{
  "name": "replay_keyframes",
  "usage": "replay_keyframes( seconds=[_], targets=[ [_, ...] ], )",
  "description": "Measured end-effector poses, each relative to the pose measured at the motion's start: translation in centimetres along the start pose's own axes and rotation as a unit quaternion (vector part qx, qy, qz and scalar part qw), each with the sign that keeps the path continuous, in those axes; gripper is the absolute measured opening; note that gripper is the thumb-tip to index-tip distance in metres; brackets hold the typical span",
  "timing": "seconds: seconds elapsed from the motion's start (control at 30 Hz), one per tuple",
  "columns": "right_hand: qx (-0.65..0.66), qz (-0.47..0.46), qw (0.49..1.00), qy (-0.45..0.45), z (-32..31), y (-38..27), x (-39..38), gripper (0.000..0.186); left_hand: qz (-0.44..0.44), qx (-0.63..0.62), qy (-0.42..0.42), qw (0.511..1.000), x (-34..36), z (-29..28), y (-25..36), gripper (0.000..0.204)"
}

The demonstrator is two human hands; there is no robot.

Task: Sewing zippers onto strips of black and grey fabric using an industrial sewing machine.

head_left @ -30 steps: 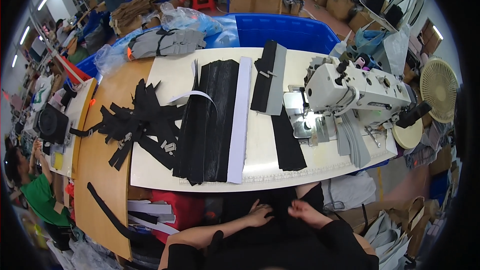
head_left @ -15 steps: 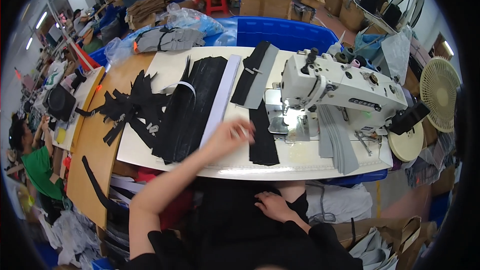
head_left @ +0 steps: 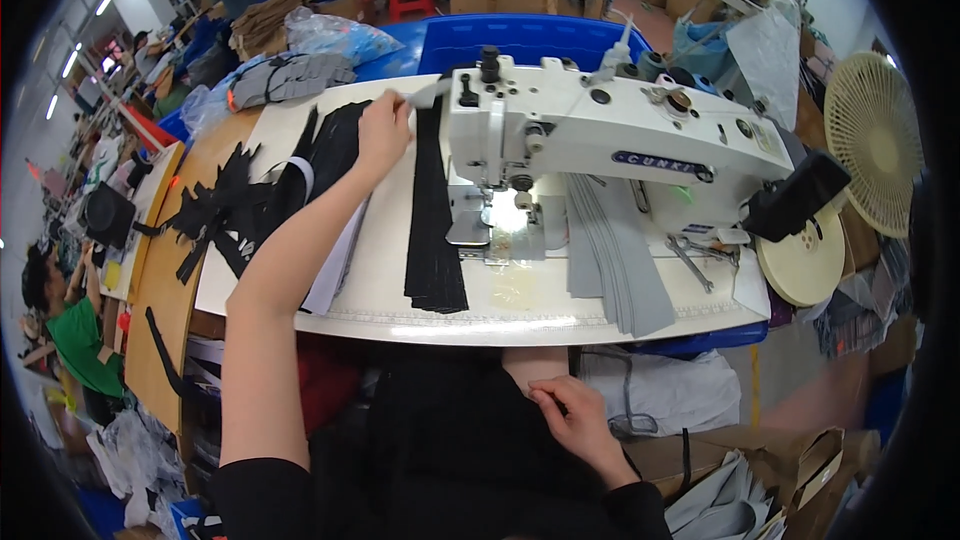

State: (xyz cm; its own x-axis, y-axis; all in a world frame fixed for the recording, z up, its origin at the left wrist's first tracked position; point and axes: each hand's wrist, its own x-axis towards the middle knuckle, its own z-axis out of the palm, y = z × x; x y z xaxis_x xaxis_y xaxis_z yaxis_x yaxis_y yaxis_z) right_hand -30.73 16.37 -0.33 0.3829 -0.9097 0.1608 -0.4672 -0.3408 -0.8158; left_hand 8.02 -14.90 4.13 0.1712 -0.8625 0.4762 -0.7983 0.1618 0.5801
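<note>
My left hand (head_left: 384,137) reaches over the far part of the white table, its fingers closed on the end of a grey fabric strip (head_left: 427,95). The strip's far end runs behind the head of the white sewing machine (head_left: 620,135). Below it lies a stack of long black fabric strips (head_left: 434,230), just left of the machine's needle area. Under my left forearm is a pile of wider black pieces (head_left: 335,145) with a pale lilac strip (head_left: 335,275) along its edge. My right hand (head_left: 580,422) rests over my lap, fingers curled in with nothing visible in them.
Grey strips (head_left: 615,260) lie fanned under the machine arm, beside metal wrenches (head_left: 692,262). Tangled black scraps (head_left: 215,205) cover the table's left. A blue bin (head_left: 540,32) stands behind, a fan (head_left: 868,145) at right. A person in green (head_left: 82,340) sits far left.
My left hand has moved away from me to the far side and grasped the grey strip. My right hand has curled its fingers. The whole view has shifted, with the machine appearing nearer and further left.
</note>
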Motion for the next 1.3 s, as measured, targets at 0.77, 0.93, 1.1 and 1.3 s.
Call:
replay_keyframes(
  seconds=[0.77,0.93,1.1,1.3],
  targets=[
    [-0.299,0.007,0.945,0.131,-11.1,4.2,11.9,0.011,0.123,0.024,-0.257,0.958,-13.9,-5.3,-0.5,0.036],
    [-0.238,-0.135,0.934,0.231,-10.9,1.9,13.1,0.013,0.056,-0.16,-0.18,0.969,-16.5,-6.5,7.1,0.023],
    [-0.18,-0.158,0.954,0.179,-8.3,-1.8,11.5,0.013,-0.184,-0.559,-0.384,0.711,-20.7,0.5,14.4,0.047],
    [-0.166,-0.209,0.961,0.069,-5.4,-4.8,7.3,0.013,-0.335,-0.606,-0.392,0.607,-19.6,4.8,20.4,0.053]
  ],
)
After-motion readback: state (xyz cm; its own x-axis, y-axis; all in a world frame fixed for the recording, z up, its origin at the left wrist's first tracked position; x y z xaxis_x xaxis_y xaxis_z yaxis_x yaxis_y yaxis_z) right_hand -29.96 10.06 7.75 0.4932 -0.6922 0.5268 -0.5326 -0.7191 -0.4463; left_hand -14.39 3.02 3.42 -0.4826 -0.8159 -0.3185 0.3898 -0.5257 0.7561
